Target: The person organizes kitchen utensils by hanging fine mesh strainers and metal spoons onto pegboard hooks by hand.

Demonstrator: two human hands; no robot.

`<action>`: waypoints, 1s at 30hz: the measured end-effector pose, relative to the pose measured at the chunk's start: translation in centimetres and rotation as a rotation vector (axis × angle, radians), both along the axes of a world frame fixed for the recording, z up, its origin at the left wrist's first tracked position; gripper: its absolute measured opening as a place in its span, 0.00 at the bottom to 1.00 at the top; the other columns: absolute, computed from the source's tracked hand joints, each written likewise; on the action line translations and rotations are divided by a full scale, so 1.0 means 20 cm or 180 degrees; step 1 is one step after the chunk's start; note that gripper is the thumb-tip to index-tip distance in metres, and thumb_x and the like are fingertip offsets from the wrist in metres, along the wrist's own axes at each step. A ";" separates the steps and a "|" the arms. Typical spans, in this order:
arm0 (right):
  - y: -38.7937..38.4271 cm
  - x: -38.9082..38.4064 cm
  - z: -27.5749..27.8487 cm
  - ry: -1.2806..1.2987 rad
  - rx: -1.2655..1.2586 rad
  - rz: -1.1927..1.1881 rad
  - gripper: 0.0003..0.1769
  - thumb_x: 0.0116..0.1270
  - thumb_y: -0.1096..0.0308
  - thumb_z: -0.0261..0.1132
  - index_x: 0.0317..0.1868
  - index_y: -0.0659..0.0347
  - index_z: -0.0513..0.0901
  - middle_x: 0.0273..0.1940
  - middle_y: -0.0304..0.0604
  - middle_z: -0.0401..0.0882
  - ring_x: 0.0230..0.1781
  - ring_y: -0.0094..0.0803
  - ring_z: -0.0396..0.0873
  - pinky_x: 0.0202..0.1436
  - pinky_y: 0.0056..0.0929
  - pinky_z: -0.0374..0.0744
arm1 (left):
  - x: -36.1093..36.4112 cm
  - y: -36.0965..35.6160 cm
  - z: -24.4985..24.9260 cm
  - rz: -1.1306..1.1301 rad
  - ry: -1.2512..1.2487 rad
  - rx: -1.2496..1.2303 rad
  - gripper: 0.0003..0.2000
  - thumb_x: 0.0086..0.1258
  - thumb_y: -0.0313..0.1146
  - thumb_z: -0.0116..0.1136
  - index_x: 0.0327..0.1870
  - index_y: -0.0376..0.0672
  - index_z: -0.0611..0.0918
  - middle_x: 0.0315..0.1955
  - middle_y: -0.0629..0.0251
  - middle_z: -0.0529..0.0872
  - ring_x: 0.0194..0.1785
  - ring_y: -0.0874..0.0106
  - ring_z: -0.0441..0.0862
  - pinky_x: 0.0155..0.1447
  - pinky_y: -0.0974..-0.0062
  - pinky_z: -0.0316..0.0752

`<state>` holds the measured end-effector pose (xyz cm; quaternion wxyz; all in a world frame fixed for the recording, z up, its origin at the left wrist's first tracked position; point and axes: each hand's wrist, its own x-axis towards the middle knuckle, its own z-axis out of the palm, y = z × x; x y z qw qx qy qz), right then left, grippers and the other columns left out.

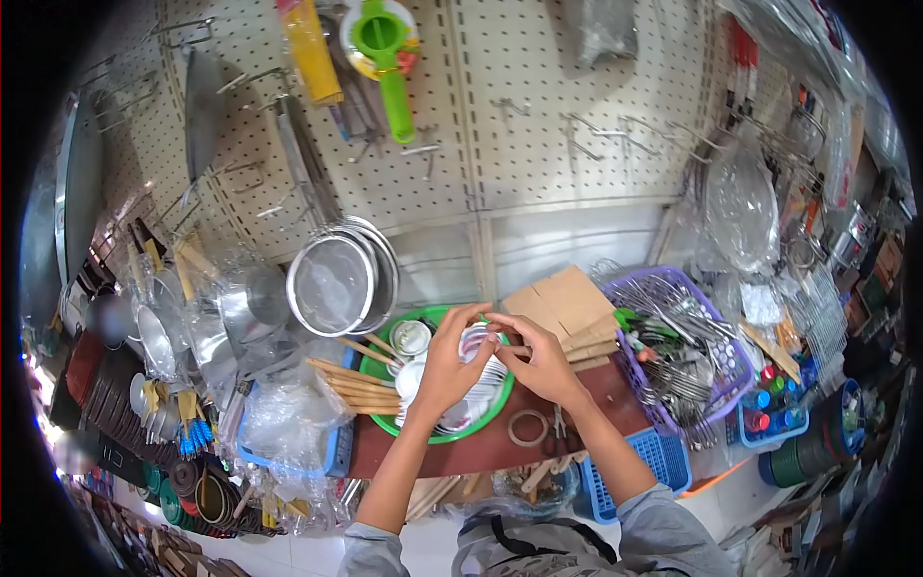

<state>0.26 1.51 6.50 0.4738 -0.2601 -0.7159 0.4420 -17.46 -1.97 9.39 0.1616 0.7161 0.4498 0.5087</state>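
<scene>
Pegboard wall [538, 106] fills the background of this crowded kitchenware stall, and the green basket [428, 312] on the brown shelf below it is your reference for everything else. Far left of the basket hang steel ladles [159, 341]. Nearer, just above its left rim, a round sieve [332, 284] leans, and wooden handles [351, 385] lie across that same rim. Your left hand [444, 370] reaches over the middle of the basket, fingers curled and closed around a white bundle [478, 343], which looks like stacked spoons held just above the basket's contents. Your right hand [543, 363] meets it over the basket's right edge, thumb and forefinger pressed together at the top of the bundle. Whether they pinch a band, a strip of tape or only the ware itself is too small to tell. By my reading you are midway through binding or gathering that bundle. The next move calls for a firm left grip while the right fingertips work around it, so nothing slips apart. Just below the basket's right rim lies a tape roll [527, 428]; cardboard [567, 303] sits to its upper right, and a purple basket [711, 380] of metal utensils stands further right.
</scene>
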 end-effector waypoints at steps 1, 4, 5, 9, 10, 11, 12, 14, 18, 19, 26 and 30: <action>-0.02 0.07 -0.03 -0.0013 -0.0087 0.0002 0.28 0.74 0.81 0.66 0.74 0.62 0.76 0.66 0.47 0.81 0.68 0.33 0.80 0.65 0.33 0.86 | 0.06 -0.01 -0.04 -0.0079 -0.0147 -0.0210 0.22 0.71 0.25 0.67 0.66 0.40 0.81 0.57 0.53 0.83 0.59 0.59 0.84 0.64 0.63 0.78; -0.12 0.25 -0.10 0.0053 -0.0181 -0.0112 0.26 0.74 0.78 0.66 0.71 0.62 0.78 0.64 0.49 0.82 0.64 0.36 0.83 0.64 0.36 0.88 | 0.23 -0.05 -0.20 -0.0305 -0.0305 -0.0344 0.22 0.72 0.24 0.66 0.67 0.39 0.80 0.55 0.56 0.85 0.57 0.66 0.86 0.62 0.68 0.80; -0.14 0.32 -0.13 0.0039 -0.0231 -0.0135 0.26 0.75 0.77 0.66 0.71 0.62 0.78 0.63 0.49 0.82 0.64 0.36 0.83 0.65 0.36 0.88 | 0.28 -0.05 -0.24 -0.0392 -0.0380 -0.0450 0.22 0.73 0.24 0.65 0.68 0.38 0.79 0.55 0.57 0.85 0.57 0.66 0.86 0.62 0.68 0.80; -0.25 0.55 -0.27 0.0045 -0.0449 -0.0278 0.26 0.74 0.77 0.67 0.72 0.63 0.77 0.63 0.49 0.82 0.65 0.35 0.83 0.65 0.36 0.87 | 0.50 -0.08 -0.42 -0.0754 -0.0578 -0.0798 0.22 0.75 0.24 0.64 0.69 0.37 0.78 0.51 0.58 0.87 0.51 0.70 0.88 0.60 0.70 0.81; -0.29 0.61 -0.28 0.0097 -0.0440 -0.0251 0.26 0.75 0.76 0.66 0.72 0.63 0.77 0.64 0.49 0.81 0.65 0.36 0.83 0.67 0.37 0.86 | 0.55 -0.10 -0.44 -0.0783 -0.0631 -0.0881 0.20 0.76 0.24 0.63 0.68 0.36 0.79 0.50 0.59 0.87 0.49 0.71 0.87 0.58 0.72 0.80; -0.33 0.65 -0.29 0.0009 -0.0403 -0.0319 0.26 0.75 0.77 0.66 0.72 0.63 0.77 0.64 0.49 0.81 0.66 0.36 0.82 0.68 0.38 0.85 | 0.61 -0.11 -0.46 -0.0830 -0.0612 -0.0853 0.20 0.76 0.24 0.63 0.67 0.36 0.79 0.50 0.59 0.87 0.49 0.72 0.87 0.58 0.72 0.80; -0.38 0.70 -0.28 -0.0077 -0.0371 -0.0388 0.26 0.75 0.77 0.66 0.72 0.63 0.77 0.64 0.49 0.81 0.66 0.36 0.82 0.69 0.38 0.84 | 0.66 -0.14 -0.45 -0.0876 -0.0592 -0.0829 0.19 0.76 0.24 0.62 0.67 0.35 0.80 0.50 0.59 0.87 0.49 0.72 0.87 0.57 0.73 0.80; -0.44 0.80 -0.30 -0.0210 -0.0305 -0.0395 0.25 0.76 0.77 0.64 0.72 0.64 0.76 0.66 0.49 0.79 0.68 0.38 0.81 0.73 0.40 0.82 | 0.75 -0.17 -0.44 -0.0898 -0.0482 -0.0711 0.17 0.77 0.25 0.62 0.65 0.35 0.82 0.49 0.59 0.87 0.49 0.74 0.86 0.56 0.74 0.80; -0.54 0.97 -0.27 -0.0123 -0.0458 -0.0464 0.25 0.78 0.76 0.64 0.73 0.64 0.77 0.66 0.47 0.81 0.66 0.34 0.82 0.71 0.37 0.83 | 0.91 -0.19 -0.43 -0.0860 -0.0172 -0.0457 0.12 0.72 0.26 0.66 0.55 0.38 0.87 0.44 0.59 0.88 0.47 0.66 0.86 0.54 0.69 0.79; -0.56 1.02 -0.26 -0.0110 -0.0509 -0.0484 0.25 0.78 0.76 0.64 0.73 0.64 0.77 0.66 0.47 0.81 0.66 0.34 0.82 0.70 0.37 0.83 | 0.96 -0.19 -0.41 -0.0884 -0.0125 -0.0314 0.11 0.71 0.26 0.67 0.53 0.38 0.87 0.44 0.59 0.88 0.47 0.64 0.86 0.54 0.67 0.79; -0.58 1.34 -0.25 -0.0156 -0.0410 -0.1080 0.14 0.78 0.70 0.66 0.60 0.61 0.89 0.52 0.43 0.89 0.39 0.24 0.86 0.33 0.23 0.85 | 1.26 -0.19 -0.32 -0.1047 0.0286 0.0264 0.10 0.68 0.27 0.68 0.49 0.39 0.89 0.43 0.58 0.88 0.50 0.58 0.84 0.56 0.62 0.79; -0.56 1.49 -0.28 -0.0462 -0.0276 -0.1534 0.09 0.75 0.70 0.68 0.51 0.60 0.91 0.45 0.41 0.88 0.38 0.23 0.85 0.30 0.21 0.81 | 1.40 -0.17 -0.30 -0.1161 0.0549 0.0359 0.09 0.67 0.27 0.68 0.47 0.40 0.89 0.43 0.60 0.88 0.51 0.58 0.83 0.59 0.61 0.77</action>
